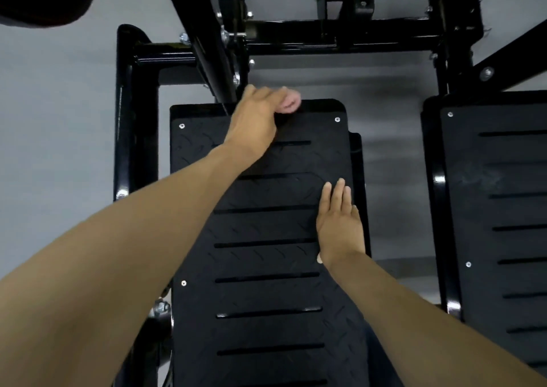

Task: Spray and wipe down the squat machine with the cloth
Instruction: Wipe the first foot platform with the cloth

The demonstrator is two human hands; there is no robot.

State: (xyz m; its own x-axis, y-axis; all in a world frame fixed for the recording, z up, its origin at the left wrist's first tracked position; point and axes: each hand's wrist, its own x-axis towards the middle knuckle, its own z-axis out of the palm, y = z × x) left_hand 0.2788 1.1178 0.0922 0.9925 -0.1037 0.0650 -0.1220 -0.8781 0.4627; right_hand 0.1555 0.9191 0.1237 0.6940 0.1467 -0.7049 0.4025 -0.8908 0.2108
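Blur smears the left hand [254, 117] and a pink scrap [289, 103] at its fingers, cloth or fingertips unclear.

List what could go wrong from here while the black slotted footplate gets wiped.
1. The left hand grips a small pink cloth, blurred, at the far edge of the black slotted tread footplate, close to the black steel frame bar and its bolts; knuckles may strike them.
2. The right hand rests flat by the plate's right edge; on a sprayed surface it may slip off.
3. The cloth may snag in the slots.
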